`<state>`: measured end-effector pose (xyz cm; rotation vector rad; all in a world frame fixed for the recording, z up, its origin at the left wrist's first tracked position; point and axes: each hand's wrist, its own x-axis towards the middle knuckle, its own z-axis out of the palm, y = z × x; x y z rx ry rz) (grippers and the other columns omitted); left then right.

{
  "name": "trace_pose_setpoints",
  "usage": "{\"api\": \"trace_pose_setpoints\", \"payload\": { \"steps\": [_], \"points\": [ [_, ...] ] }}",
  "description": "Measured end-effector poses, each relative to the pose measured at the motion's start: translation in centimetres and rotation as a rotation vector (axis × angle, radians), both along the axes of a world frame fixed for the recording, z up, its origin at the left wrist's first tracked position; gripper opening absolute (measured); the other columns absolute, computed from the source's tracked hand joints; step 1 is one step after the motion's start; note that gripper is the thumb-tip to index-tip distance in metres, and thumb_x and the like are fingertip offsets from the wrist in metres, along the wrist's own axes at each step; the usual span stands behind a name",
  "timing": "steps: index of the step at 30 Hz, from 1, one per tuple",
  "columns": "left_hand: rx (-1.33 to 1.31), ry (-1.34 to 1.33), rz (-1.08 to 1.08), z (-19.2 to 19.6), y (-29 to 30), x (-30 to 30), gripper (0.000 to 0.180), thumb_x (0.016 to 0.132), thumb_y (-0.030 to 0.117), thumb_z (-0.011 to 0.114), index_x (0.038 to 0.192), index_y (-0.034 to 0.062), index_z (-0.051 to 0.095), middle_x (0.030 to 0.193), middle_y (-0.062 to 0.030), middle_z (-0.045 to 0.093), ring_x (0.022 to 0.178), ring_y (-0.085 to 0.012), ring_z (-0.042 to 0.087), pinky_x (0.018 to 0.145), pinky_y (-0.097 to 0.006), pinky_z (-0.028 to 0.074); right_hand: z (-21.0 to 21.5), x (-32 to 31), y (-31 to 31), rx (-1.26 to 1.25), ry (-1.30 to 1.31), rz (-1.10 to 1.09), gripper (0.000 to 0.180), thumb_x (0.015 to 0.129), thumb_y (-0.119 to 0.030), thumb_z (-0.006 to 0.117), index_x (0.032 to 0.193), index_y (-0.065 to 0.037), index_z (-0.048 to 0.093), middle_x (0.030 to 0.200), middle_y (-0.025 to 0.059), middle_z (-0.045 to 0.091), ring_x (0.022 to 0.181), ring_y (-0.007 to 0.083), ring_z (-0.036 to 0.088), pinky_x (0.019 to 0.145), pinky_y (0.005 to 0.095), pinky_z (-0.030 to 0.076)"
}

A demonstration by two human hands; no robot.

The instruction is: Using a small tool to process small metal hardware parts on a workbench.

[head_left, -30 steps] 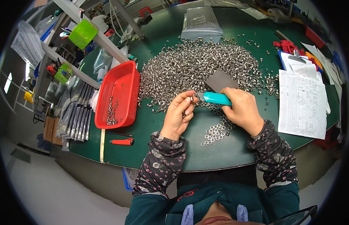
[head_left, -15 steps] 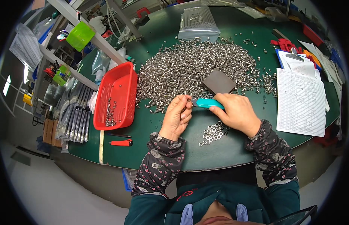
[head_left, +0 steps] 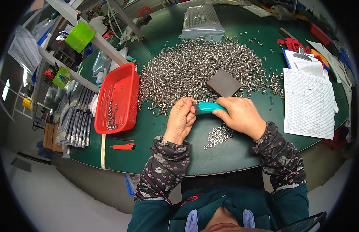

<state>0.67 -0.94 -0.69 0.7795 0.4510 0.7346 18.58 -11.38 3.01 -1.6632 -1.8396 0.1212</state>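
Note:
My right hand (head_left: 239, 115) is closed round a teal-handled utility knife (head_left: 208, 106), its blade end pointing left. The blade meets the fingertips of my left hand (head_left: 181, 120), which are pinched together. What they pinch is mostly hidden; it looks like a small metal ring. Just below the knife, a small group of metal rings (head_left: 217, 136) lies on the green table (head_left: 195, 158). Beyond my hands spreads a large heap of small metal rings (head_left: 187, 73), with a dark grey block (head_left: 224, 83) at its near right side.
A red plastic basket (head_left: 130, 104) holding some metal pieces stands left of the heap. A red utility knife (head_left: 123, 146) lies near the front edge. Right of the heap are printed sheets (head_left: 308, 104) and a clipboard (head_left: 302, 57). Bagged parts (head_left: 202, 21) sit at the back.
The knife's tip has shifted slightly left, and its blade now shows less beside my left fingertips. Both hands keep their grip; the whole view has shifted slightly.

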Motion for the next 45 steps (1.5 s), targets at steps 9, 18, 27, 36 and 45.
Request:
{"api": "trace_pose_setpoints", "payload": {
  "steps": [9,18,27,36,45],
  "points": [
    [0.07,0.12,0.057,0.4,-0.3,0.2,0.02,0.094,0.023,0.049,0.091,0.0044,0.054,0.062,0.0002,0.051,0.043,-0.0025,0.035,0.035,-0.016,0.024,0.0,0.1,0.0,0.002,-0.109,-0.019,0.023,0.081,-0.029,0.059,0.088,-0.007,0.059,0.072,0.0108,0.058,0.068,0.0303,0.058,0.06,0.0417,0.045],
    [0.087,0.165,0.067,0.2,-0.1,0.1,0.019,0.094,0.024,0.049,0.09,0.0066,0.055,0.059,0.0006,0.049,0.042,-0.0026,0.035,0.035,-0.016,0.024,0.0,0.1,0.1,0.153,-0.16,-0.016,0.022,0.076,-0.029,0.064,0.08,-0.009,0.057,0.064,0.0076,0.054,0.062,0.0277,0.058,0.058,0.04,0.046],
    [0.095,0.198,0.047,0.8,-0.5,0.2,0.021,0.093,0.026,0.052,0.083,0.0077,0.055,0.057,0.0026,0.046,0.04,-0.0018,0.033,0.035,-0.016,0.023,0.1,0.6,0.2,0.164,-0.208,0.006,0.023,0.076,-0.03,0.065,0.081,-0.009,0.057,0.065,0.0066,0.053,0.064,0.0264,0.059,0.058,0.0393,0.045],
    [0.009,0.222,-0.107,1.0,0.1,-0.4,0.02,0.095,0.024,0.046,0.082,0.0091,0.051,0.053,0.002,0.042,0.038,-0.0026,0.029,0.034,-0.016,0.02,0.4,1.1,0.0,0.164,-0.228,0.067,0.025,0.075,-0.029,0.065,0.09,-0.01,0.059,0.069,0.0061,0.051,0.067,0.0253,0.055,0.061,0.0375,0.042],
    [-0.023,0.245,-0.276,1.6,0.2,-0.7,0.022,0.093,0.023,0.049,0.076,0.0088,0.048,0.052,0.0042,0.041,0.038,-0.0015,0.028,0.033,-0.016,0.02,1.3,1.6,0.0,0.231,-0.315,0.096,0.023,0.068,-0.024,0.07,0.08,-0.011,0.056,0.07,0.0031,0.049,0.072,0.02,0.051,0.066,0.0335,0.038]
  ]
}}
